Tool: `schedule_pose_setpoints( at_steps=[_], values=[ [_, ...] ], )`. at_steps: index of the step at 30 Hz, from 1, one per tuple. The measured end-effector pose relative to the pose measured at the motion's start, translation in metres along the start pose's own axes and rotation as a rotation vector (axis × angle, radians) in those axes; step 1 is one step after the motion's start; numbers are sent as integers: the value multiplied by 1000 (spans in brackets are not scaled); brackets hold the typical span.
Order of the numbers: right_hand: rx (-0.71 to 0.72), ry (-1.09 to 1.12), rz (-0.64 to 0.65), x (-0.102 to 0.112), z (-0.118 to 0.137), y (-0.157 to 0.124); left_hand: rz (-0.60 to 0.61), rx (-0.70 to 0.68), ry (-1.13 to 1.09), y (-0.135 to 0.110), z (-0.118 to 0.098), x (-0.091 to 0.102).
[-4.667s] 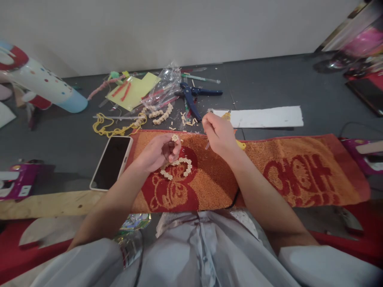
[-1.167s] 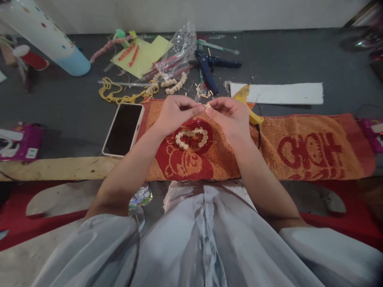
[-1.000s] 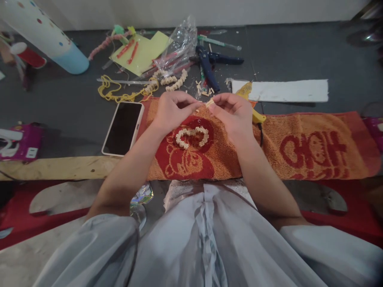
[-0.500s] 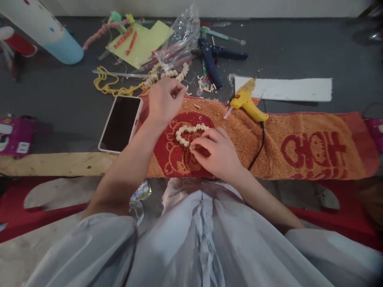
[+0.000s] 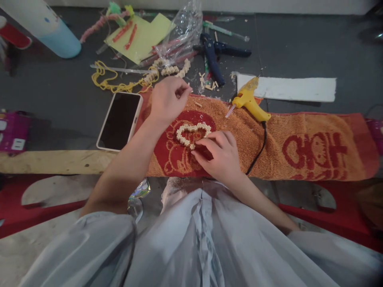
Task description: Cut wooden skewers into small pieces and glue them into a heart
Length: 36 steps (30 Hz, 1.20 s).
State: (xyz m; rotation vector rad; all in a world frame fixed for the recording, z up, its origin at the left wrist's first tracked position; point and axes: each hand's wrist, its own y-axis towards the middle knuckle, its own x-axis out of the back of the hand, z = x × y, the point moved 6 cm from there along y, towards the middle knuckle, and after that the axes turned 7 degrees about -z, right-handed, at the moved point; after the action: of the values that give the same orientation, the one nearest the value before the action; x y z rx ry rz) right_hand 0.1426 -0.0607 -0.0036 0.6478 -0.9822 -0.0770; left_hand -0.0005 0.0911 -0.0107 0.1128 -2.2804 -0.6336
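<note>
My right grip (image 5: pixel 223 157) has thumb and forefinger a little apart at the near point of the pale heart (image 5: pixel 183 137); the fingertips hide part of it, so I cannot tell whether they press on a piece. My left grip (image 5: pixel 169 99) hangs farther off, by the far edge of the orange towel (image 5: pixel 314 123), thumb and finger pressed together with nothing I can make out between them. The heart lies flat on the towel. I judge the step to be settling that near point, and I'd go gently — light, level pressure, with the outline steadied from outside so the towel's loops don't drag it askew.

Counting outward: one heart; one loose stick (image 5: pixel 198 104) lying alone on the towel, just far of it; one yellow glue gun (image 5: pixel 249 101) to the right; one white strip (image 5: pixel 299 88) beyond that. Farther, one dark blue cutter (image 5: pixel 213 56), with pale bits (image 5: pixel 208 85) too small to count. Far left, at least three ridged chains (image 5: pixel 169 71), one yellow yarn tangle (image 5: pixel 103 79) and two red strips (image 5: pixel 131 36); nearer, one phone (image 5: pixel 118 119). Two purple things — one (image 5: pixel 14 133) at the bench's (image 5: pixel 293 48) left, one (image 5: pixel 375 129) at its right.
</note>
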Motion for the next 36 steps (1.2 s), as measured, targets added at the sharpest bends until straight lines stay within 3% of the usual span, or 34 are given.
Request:
schedule_pose_setpoints(
  at_steps=[36],
  values=[
    [-7,11,-45,-7,5,8,69,-34,117,-1,-11,0]
  ],
)
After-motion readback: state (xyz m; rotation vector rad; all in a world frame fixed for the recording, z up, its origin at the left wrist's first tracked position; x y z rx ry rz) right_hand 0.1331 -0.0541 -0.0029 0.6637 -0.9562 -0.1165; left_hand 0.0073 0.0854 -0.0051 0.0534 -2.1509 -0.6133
